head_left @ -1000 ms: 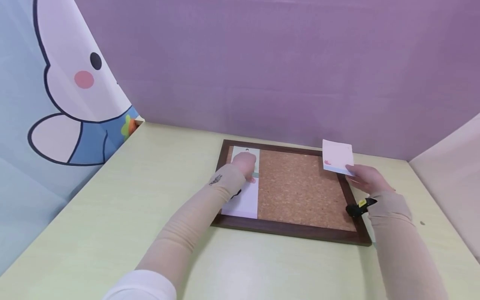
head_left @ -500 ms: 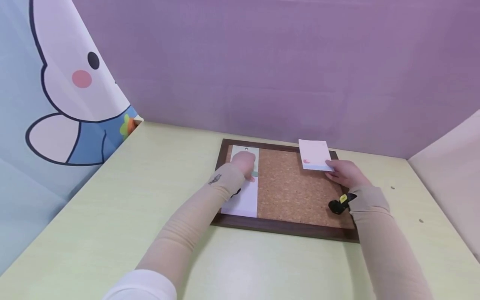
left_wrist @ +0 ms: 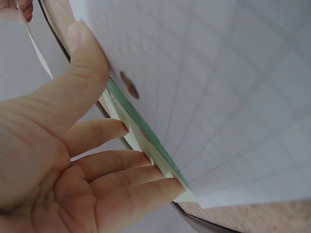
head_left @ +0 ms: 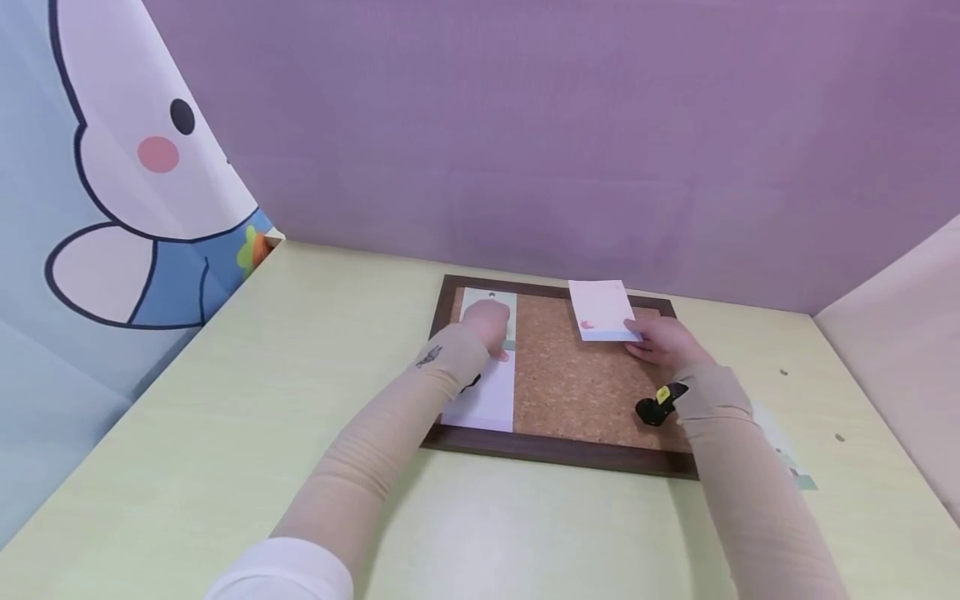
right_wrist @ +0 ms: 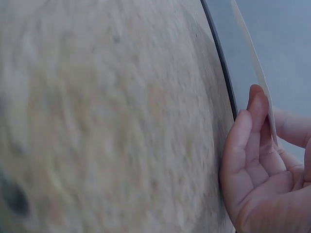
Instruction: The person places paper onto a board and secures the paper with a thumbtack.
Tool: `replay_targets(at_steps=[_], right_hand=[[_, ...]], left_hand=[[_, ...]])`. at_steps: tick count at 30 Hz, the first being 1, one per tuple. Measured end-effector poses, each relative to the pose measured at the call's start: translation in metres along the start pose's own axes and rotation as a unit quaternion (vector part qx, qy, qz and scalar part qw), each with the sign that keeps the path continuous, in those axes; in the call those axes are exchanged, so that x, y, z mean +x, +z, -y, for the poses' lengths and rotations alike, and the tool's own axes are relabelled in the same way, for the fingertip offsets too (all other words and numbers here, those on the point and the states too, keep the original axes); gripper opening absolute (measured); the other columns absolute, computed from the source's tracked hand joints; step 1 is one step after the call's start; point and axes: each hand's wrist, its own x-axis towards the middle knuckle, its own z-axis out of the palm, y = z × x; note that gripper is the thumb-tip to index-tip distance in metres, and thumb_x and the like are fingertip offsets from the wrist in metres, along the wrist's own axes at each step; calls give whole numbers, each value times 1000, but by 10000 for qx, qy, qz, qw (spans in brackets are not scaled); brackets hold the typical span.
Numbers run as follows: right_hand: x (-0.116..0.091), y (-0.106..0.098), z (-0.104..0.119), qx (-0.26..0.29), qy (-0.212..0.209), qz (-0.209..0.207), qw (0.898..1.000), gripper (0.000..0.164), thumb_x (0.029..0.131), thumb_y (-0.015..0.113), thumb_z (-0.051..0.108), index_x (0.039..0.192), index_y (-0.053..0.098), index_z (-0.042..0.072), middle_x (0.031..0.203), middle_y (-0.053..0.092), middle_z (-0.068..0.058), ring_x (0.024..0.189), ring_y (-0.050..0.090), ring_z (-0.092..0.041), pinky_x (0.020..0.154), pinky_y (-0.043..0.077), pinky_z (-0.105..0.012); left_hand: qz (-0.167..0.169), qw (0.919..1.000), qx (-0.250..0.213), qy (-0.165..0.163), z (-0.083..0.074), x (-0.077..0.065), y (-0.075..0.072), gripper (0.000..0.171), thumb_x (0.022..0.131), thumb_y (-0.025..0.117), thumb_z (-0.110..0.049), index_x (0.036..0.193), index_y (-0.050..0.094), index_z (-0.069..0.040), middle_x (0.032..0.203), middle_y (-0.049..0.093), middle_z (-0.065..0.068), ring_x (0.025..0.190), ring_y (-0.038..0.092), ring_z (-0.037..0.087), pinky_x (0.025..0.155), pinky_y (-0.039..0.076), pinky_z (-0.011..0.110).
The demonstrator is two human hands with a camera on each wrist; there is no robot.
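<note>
A dark-framed corkboard (head_left: 562, 400) lies on the table with two paper sheets along its left side. My left hand (head_left: 486, 325) rests on these sheets where they meet. In the left wrist view, my thumb touches the white gridded sheet (left_wrist: 218, 97), and the fairly straight fingers touch the green-edged sheet (left_wrist: 131, 111). My right hand (head_left: 663, 340) pinches a pale pink notepaper (head_left: 600, 308) by its lower right corner, between thumb and fingers. The notepaper is held tilted over the upper right part of the board. In the right wrist view this notepaper (right_wrist: 260, 73) shows edge-on.
On the table right of the board, a pale sheet with a green edge (head_left: 806, 482) is partly hidden by my right forearm. Two small dark spots (head_left: 840, 437) show near the right side. A purple cloth (head_left: 480, 125) hangs behind, and a cartoon-printed cloth (head_left: 150, 208) at left.
My right hand has moved left with the pink notepaper, from the board's upper right corner to over the cork. A pale sheet beyond the right forearm has come into view. My left hand stays put.
</note>
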Motion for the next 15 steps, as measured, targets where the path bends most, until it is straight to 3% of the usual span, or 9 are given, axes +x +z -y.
replay_targets(at_steps=[3, 7, 11, 15], right_hand=[[0, 7, 1, -138, -14, -2, 9999, 27, 96, 51, 15, 119, 42, 3, 76, 58, 11, 71, 58, 0, 70, 51, -16], [0, 16, 3, -580, -58, -96, 9983, 44, 98, 49, 16, 134, 35, -5, 77, 59, 11, 71, 57, 1, 69, 52, -16], [-1, 24, 4, -977, -54, -121, 9951, 52, 99, 46, 18, 142, 29, -6, 105, 59, -5, 75, 56, 0, 70, 51, -16], [-2, 29, 4, -1230, 13, -193, 9922, 55, 99, 46, 20, 144, 27, -5, 135, 44, -19, 79, 55, -3, 71, 51, -16]], left_hand=[[9, 10000, -14, 2, 0, 0, -1, 50, 74, 77, -33, 110, 58, -5, 110, 65, 8, 109, 58, 24, 101, 43, 32], [37, 10000, -44, -3, -1, -2, -2, 49, 74, 77, -32, 109, 58, -4, 109, 65, 8, 109, 58, 24, 101, 43, 33], [139, 9999, -95, -27, -1, -2, -3, 47, 76, 76, -32, 109, 58, -5, 109, 64, 7, 109, 58, 24, 101, 43, 33], [185, 9998, -60, -30, -2, -1, -3, 47, 76, 76, -32, 110, 57, -5, 110, 64, 7, 110, 57, 24, 102, 43, 33]])
